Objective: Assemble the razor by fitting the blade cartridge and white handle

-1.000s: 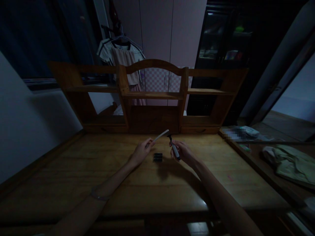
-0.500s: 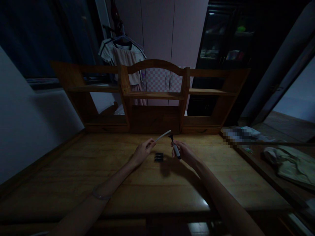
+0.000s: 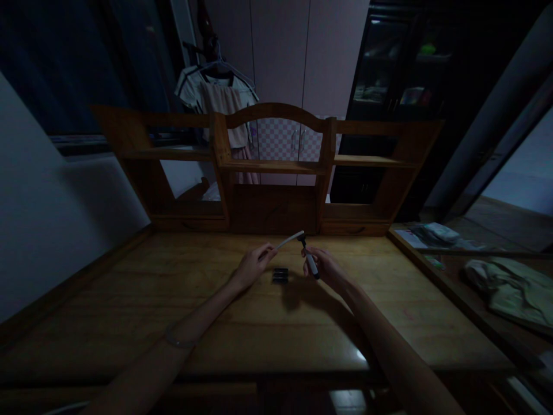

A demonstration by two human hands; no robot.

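One razor (image 3: 311, 264), with a grey handle, dark end and black T-shaped head, is held above the desk (image 3: 173, 294) in the right hand (image 3: 326, 267), fingers closed around the handle. One slender, pale, slightly curved stick (image 3: 288, 240) is pinched in the left hand (image 3: 254, 266); its tip meets the razor head in view, but contact cannot be confirmed. Three short dark bars (image 3: 280, 275) lie parallel on the desk between and below the hands; whether they are joined cannot be determined.

The desk surface is light, glossy wood with visible grain. At its rear stands one wooden shelf unit (image 3: 272, 167) with an arched centre rail and two drawers at its base. Behind it: a pale pink wardrobe (image 3: 279, 63), garments (image 3: 222, 98) on a hanger, and a dark glass-fronted cabinet (image 3: 382, 63). Room lighting is dim.
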